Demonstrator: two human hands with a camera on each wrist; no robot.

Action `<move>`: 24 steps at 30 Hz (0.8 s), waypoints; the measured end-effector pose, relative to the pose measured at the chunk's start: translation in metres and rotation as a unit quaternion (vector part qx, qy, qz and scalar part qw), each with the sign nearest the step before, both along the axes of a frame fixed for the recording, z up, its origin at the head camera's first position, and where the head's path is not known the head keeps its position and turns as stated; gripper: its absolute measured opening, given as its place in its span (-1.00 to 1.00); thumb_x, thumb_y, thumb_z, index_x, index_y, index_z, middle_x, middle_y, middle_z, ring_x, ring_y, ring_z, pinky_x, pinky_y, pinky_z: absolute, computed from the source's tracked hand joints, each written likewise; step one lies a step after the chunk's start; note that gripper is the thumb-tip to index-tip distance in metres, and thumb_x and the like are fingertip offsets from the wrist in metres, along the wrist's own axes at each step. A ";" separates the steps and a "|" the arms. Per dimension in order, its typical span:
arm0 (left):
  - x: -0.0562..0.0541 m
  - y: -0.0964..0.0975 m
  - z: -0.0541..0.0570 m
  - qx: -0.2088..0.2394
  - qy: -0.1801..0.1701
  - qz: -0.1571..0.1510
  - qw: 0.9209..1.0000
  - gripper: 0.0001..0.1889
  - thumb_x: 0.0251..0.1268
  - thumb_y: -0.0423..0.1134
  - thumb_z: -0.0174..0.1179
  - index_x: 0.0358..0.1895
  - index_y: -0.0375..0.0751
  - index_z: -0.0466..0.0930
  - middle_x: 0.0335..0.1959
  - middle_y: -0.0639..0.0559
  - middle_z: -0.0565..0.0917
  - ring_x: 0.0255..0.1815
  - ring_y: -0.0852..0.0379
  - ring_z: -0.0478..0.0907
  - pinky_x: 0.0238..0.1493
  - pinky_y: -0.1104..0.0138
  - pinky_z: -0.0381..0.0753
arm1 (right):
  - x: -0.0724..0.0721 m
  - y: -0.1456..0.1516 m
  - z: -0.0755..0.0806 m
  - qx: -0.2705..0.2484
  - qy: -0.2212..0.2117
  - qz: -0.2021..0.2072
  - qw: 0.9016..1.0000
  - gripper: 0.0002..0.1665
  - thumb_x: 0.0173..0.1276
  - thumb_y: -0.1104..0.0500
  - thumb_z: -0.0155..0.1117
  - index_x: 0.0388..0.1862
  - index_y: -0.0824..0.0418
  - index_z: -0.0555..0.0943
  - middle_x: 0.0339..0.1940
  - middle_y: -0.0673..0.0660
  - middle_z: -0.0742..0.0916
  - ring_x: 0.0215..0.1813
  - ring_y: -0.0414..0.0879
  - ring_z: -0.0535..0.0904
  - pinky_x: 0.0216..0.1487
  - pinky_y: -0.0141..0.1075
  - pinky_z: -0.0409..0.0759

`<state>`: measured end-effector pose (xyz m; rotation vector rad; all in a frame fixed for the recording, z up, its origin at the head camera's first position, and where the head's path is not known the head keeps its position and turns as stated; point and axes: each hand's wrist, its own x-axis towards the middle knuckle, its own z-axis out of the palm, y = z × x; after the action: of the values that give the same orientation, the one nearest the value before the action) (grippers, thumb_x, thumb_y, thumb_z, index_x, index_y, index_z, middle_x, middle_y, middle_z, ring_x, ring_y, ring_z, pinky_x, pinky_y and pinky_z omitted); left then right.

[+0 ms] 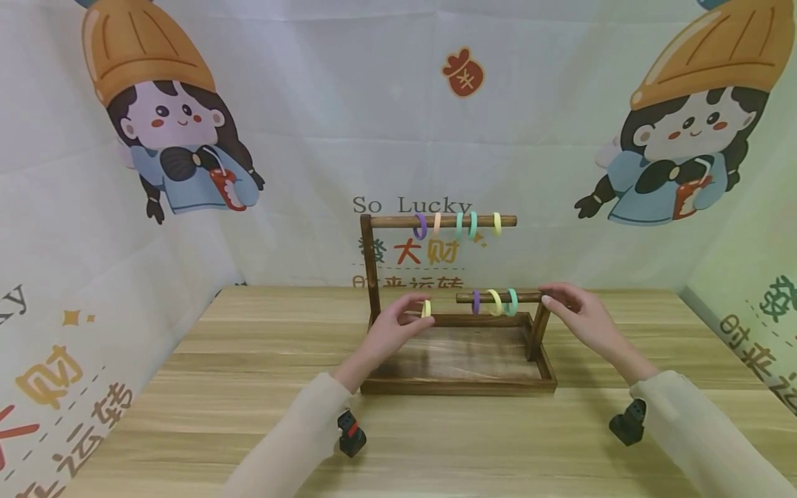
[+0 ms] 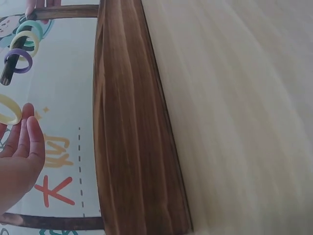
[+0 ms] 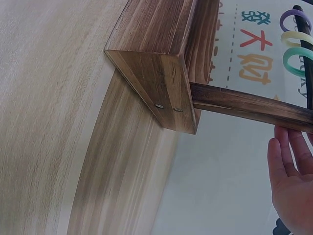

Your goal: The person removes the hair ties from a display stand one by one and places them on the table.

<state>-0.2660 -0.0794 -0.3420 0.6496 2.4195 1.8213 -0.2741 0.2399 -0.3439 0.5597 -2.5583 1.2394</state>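
Note:
My left hand [image 1: 394,326] pinches a pale yellow ring [image 1: 426,309] between thumb and fingers, just left of the free end of the short lower bar [image 1: 462,298]. On that bar of the dark wooden stand hang a purple ring [image 1: 476,302], another yellow ring [image 1: 495,302] and a mint green ring [image 1: 512,302]. In the left wrist view, the pinched ring [image 2: 11,108] is apart from the bar's tip. My right hand [image 1: 585,318] grips the top of the short post [image 1: 538,328], thumb in front. The right wrist view shows its fingers [image 3: 281,152] against the post.
Above, the stand's longer upper bar [image 1: 392,222] carries several rings in purple, peach, mint and yellow. It rises from a tall left post [image 1: 371,270]. A shallow tray base [image 1: 457,387] rests on the wood-grain table [image 1: 249,346]. A printed cloth [image 1: 311,104] hangs behind.

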 end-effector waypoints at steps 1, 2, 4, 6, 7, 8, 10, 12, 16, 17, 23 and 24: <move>-0.002 -0.002 -0.004 0.000 0.004 -0.002 1.000 -0.56 0.18 -0.28 0.15 0.13 -0.28 0.35 -0.05 -0.18 0.47 -0.14 -0.02 0.50 -0.17 0.27 0.51 | 0.000 0.000 0.000 0.001 0.000 -0.001 1.000 -0.54 0.38 0.03 -0.06 0.12 0.30 0.40 -0.02 0.22 0.56 -0.03 -0.01 0.44 -0.15 -0.31 0.44; -0.002 -0.004 -0.005 0.001 0.006 -0.003 1.000 -0.57 0.18 -0.29 0.15 0.13 -0.30 0.35 -0.06 -0.19 0.48 -0.15 -0.03 0.50 -0.17 0.23 0.52 | 0.000 0.000 0.000 0.002 -0.001 -0.001 1.000 -0.54 0.38 0.02 -0.05 0.12 0.30 0.40 -0.03 0.21 0.56 -0.04 -0.02 0.44 -0.16 -0.30 0.45; 0.001 -0.008 -0.004 -0.003 0.012 -0.007 1.000 -0.58 0.18 -0.32 0.14 0.12 -0.32 0.35 -0.07 -0.23 0.49 -0.19 -0.03 0.50 -0.20 0.22 0.53 | -0.001 0.000 0.000 0.002 -0.002 0.000 1.000 -0.54 0.38 0.03 -0.05 0.12 0.30 0.41 -0.05 0.21 0.56 -0.06 -0.03 0.45 -0.17 -0.30 0.45; 0.003 -0.011 -0.006 -0.009 0.020 -0.008 1.000 -0.59 0.17 -0.34 0.14 0.10 -0.35 0.35 -0.10 -0.25 0.49 -0.21 -0.03 0.50 -0.23 0.22 0.53 | -0.001 0.000 0.000 0.003 -0.003 0.000 1.000 -0.54 0.38 0.03 -0.05 0.11 0.30 0.41 -0.05 0.21 0.57 -0.07 -0.03 0.45 -0.17 -0.29 0.46; 0.004 -0.014 -0.006 -0.011 0.028 -0.013 0.999 -0.59 0.17 -0.35 0.14 0.10 -0.37 0.35 -0.12 -0.25 0.49 -0.23 -0.02 0.51 -0.25 0.24 0.54 | -0.001 0.001 0.000 0.003 -0.004 0.001 1.000 -0.54 0.38 0.03 -0.05 0.12 0.30 0.40 -0.05 0.21 0.56 -0.06 -0.03 0.45 -0.16 -0.29 0.45; 0.005 -0.016 -0.006 -0.013 0.029 -0.015 0.999 -0.59 0.17 -0.37 0.13 0.10 -0.39 0.35 -0.11 -0.27 0.49 -0.23 -0.05 0.50 -0.25 0.21 0.54 | -0.001 0.001 0.000 0.001 -0.005 0.002 1.000 -0.54 0.38 0.03 -0.05 0.12 0.30 0.40 -0.04 0.22 0.56 -0.06 -0.02 0.45 -0.16 -0.29 0.46; 0.002 -0.021 -0.014 -0.015 0.033 -0.020 0.999 -0.59 0.17 -0.36 0.14 0.10 -0.38 0.35 -0.10 -0.26 0.48 -0.22 -0.03 0.50 -0.25 0.25 0.54 | -0.001 0.001 0.000 0.000 -0.008 0.003 1.000 -0.53 0.38 0.03 -0.05 0.12 0.31 0.40 -0.04 0.22 0.56 -0.04 -0.01 0.45 -0.14 -0.26 0.45; -0.001 -0.027 -0.022 -0.018 0.037 -0.022 0.999 -0.58 0.16 -0.33 0.15 0.10 -0.35 0.35 -0.09 -0.22 0.48 -0.20 -0.01 0.50 -0.23 0.27 0.53 | -0.001 0.000 0.000 0.000 -0.008 0.004 1.000 -0.53 0.38 0.03 -0.05 0.11 0.31 0.40 -0.03 0.23 0.56 -0.03 0.01 0.45 -0.12 -0.22 0.45; -0.003 -0.036 -0.030 -0.032 0.040 -0.023 0.998 -0.57 0.16 -0.27 0.16 0.11 -0.30 0.37 -0.06 -0.14 0.48 -0.13 0.01 0.47 -0.15 0.30 0.50 | -0.001 0.001 0.000 -0.001 -0.008 0.006 1.000 -0.53 0.38 0.03 -0.06 0.11 0.33 0.40 -0.02 0.25 0.55 -0.01 0.04 0.45 -0.09 -0.13 0.43; -0.002 -0.038 -0.030 -0.036 0.043 -0.023 0.998 -0.57 0.17 -0.26 0.16 0.11 -0.31 0.37 -0.06 -0.13 0.48 -0.14 0.01 0.47 -0.15 0.30 0.50 | -0.001 0.001 0.000 -0.001 -0.007 0.006 1.000 -0.53 0.38 0.03 -0.06 0.11 0.33 0.40 -0.02 0.25 0.55 -0.01 0.04 0.44 -0.08 -0.12 0.43; 0.003 -0.050 -0.032 -0.071 0.032 -0.020 0.997 -0.57 0.18 -0.21 0.15 0.11 -0.29 0.38 -0.06 -0.11 0.48 -0.18 0.07 0.47 -0.21 0.32 0.50 | -0.001 0.001 0.000 0.002 -0.003 0.002 1.000 -0.52 0.38 0.02 -0.06 0.11 0.34 0.40 -0.05 0.24 0.56 -0.05 0.02 0.45 -0.15 -0.22 0.46; 0.004 -0.051 -0.032 -0.078 0.029 -0.019 0.996 -0.57 0.17 -0.21 0.15 0.11 -0.28 0.38 -0.05 -0.10 0.48 -0.18 0.08 0.47 -0.21 0.33 0.50 | -0.001 0.001 -0.001 0.002 -0.003 0.001 1.000 -0.52 0.38 0.02 -0.06 0.11 0.34 0.40 -0.06 0.24 0.56 -0.06 0.02 0.45 -0.16 -0.23 0.46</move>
<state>-0.2624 -0.1306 -0.3743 0.7393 2.5350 1.6018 -0.2755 0.2411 -0.3445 0.5607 -2.5666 1.2372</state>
